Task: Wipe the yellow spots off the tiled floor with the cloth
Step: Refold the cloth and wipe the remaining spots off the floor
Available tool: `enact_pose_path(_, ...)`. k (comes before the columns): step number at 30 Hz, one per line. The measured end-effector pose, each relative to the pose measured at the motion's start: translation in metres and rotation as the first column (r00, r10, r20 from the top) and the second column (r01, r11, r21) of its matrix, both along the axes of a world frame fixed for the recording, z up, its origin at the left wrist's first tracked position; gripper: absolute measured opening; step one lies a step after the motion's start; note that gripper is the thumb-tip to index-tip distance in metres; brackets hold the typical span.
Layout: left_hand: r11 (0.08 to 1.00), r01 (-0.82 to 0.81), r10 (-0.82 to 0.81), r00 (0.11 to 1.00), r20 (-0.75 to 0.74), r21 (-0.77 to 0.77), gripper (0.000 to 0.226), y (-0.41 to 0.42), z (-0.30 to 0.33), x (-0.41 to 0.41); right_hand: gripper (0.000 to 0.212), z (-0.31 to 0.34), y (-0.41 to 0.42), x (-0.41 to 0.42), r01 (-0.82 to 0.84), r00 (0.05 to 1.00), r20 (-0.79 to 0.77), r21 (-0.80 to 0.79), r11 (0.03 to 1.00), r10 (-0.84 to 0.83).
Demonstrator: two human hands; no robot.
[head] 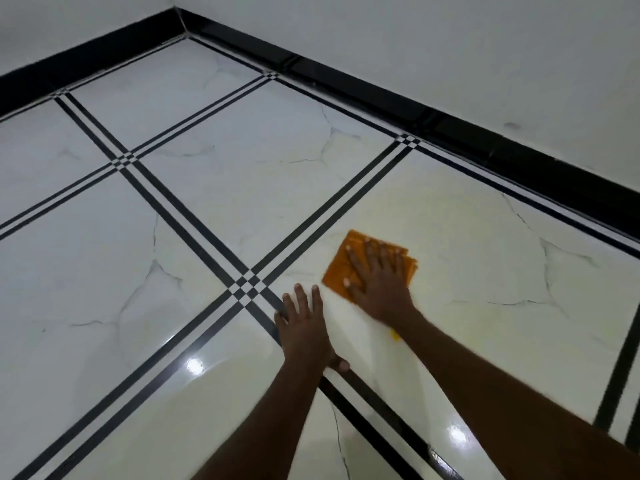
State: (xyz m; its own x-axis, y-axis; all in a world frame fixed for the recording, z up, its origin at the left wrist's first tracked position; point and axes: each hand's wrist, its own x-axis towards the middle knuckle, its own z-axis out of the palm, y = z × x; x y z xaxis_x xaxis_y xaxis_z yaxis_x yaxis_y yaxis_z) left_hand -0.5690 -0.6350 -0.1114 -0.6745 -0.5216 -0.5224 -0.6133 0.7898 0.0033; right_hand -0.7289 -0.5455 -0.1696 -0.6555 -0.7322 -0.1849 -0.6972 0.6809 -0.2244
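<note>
Mid-wipe at frame center, the right hand point(375, 282) presses flat on the cloth point(349, 259), left hand point(303, 327) flat on the floor point(207, 306); next, likely the spot point(394, 335) by the wrist.

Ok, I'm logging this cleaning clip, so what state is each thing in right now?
cloth: orange, folded, lying flat on the floor under the right hand.
right hand: fingers straight and spread, pressing on the cloth.
left hand: fingers straight, flat on the floor, apart from the cloth.
yellow spot: small, showing at the right wrist, not yet wiped.
tiled floor: glossy, white with black lines.
</note>
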Motion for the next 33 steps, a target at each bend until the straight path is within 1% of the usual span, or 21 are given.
enact_pose_path(2,1.0,0.002,-0.002,1.0,-0.001,0.011,0.155,-0.002,0.001,-0.001,0.076,-0.001,0.064,0.02,-0.027,0.999,-0.023,0.02,0.999,0.027)
enact_pose_path(3,1.0,0.005,-0.005,1.0,0.014,0.009,0.155,-0.001,0.002,-0.001,0.075,-0.001,0.102,0.028,-0.01,1.0,-0.024,0.03,0.999,0.011)
enact_pose_path(5,1.0,0.005,-0.005,0.999,0.037,0.007,0.157,0.0,0.005,-0.002,0.075,0.0,0.165,0.026,0.087,0.996,-0.03,0.042,0.995,-0.086)
enact_pose_path(7,1.0,-0.005,0.004,0.999,0.034,0.025,0.156,0.003,0.004,-0.004,0.078,0.002,0.197,-0.001,0.185,0.982,-0.034,0.065,0.981,-0.183)
enact_pose_path(10,1.0,0.002,-0.002,1.0,0.017,0.03,0.144,0.012,-0.003,-0.002,0.083,0.004,0.184,-0.056,0.317,0.947,-0.075,0.073,0.946,-0.312)
enact_pose_path(12,0.999,0.043,-0.043,0.999,0.001,0.031,0.132,0.023,-0.008,0.002,0.086,0.001,0.156,-0.07,0.376,0.926,-0.045,0.039,0.926,-0.374)
enact_pose_path(14,0.996,0.075,-0.075,0.997,-0.007,0.044,0.12,0.027,-0.012,0.005,0.085,-0.007,0.12,-0.054,0.328,0.943,-0.034,-0.046,0.944,-0.33)
enact_pose_path(16,0.994,0.092,-0.091,0.996,-0.007,0.063,0.116,0.027,-0.013,0.005,0.08,-0.009,0.101,-0.017,0.211,0.975,-0.051,-0.063,0.975,-0.214)
enact_pose_path(18,0.991,0.107,-0.108,0.994,0.006,0.075,0.123,0.025,-0.011,0.01,0.075,-0.005,0.11,0.022,0.106,0.993,-0.052,-0.055,0.993,-0.109)
enact_pose_path(20,0.983,0.169,-0.171,0.985,0.021,0.078,0.133,0.026,-0.009,0.017,0.073,-0.002,0.152,0.052,0.054,0.998,-0.031,-0.057,0.997,-0.056)
enact_pose_path(21,0.974,0.217,-0.219,0.976,0.016,0.069,0.137,0.029,-0.009,0.018,0.073,0.0,0.185,0.064,0.08,0.996,-0.025,-0.053,0.995,-0.082)
enact_pose_path(23,0.958,0.279,-0.28,0.96,0.006,0.061,0.143,0.04,-0.011,0.016,0.074,0.0,0.255,0.07,0.183,0.983,-0.023,-0.007,0.983,-0.183)
enact_pose_path(25,0.956,0.286,-0.288,0.958,0.014,0.066,0.148,0.056,-0.014,0.01,0.076,0.002,0.306,0.041,0.303,0.953,-0.039,0.036,0.952,-0.302)
enact_pose_path(26,0.957,0.283,-0.285,0.959,0.016,0.06,0.15,0.061,-0.014,0.008,0.077,0.004,0.317,0.015,0.349,0.936,-0.064,0.058,0.935,-0.345)
enact_pose_path(28,0.955,0.291,-0.293,0.956,0.03,0.05,0.15,0.065,-0.015,0.008,0.083,0.01,0.306,-0.04,0.438,0.898,-0.081,0.063,0.897,-0.433)
enact_pose_path(30,0.95,0.308,-0.31,0.95,0.047,0.049,0.149,0.062,-0.016,0.01,0.088,0.012,0.265,-0.071,0.505,0.863,-0.017,0.027,0.863,-0.504)
enact_pose_path(31,0.948,0.314,-0.317,0.947,0.058,0.056,0.149,0.059,-0.014,0.009,0.088,0.009,0.238,-0.072,0.498,0.867,0.006,0.007,0.867,-0.498)
enact_pose_path(32,0.944,0.323,-0.328,0.941,0.078,0.068,0.149,0.056,-0.013,0.01,0.086,0.004,0.216,-0.057,0.466,0.884,-0.016,-0.018,0.884,-0.467)
enact_pose_path(33,0.942,0.326,-0.333,0.939,0.091,0.079,0.149,0.053,-0.011,0.01,0.082,0.0,0.198,-0.033,0.4,0.915,-0.042,-0.032,0.916,-0.401)
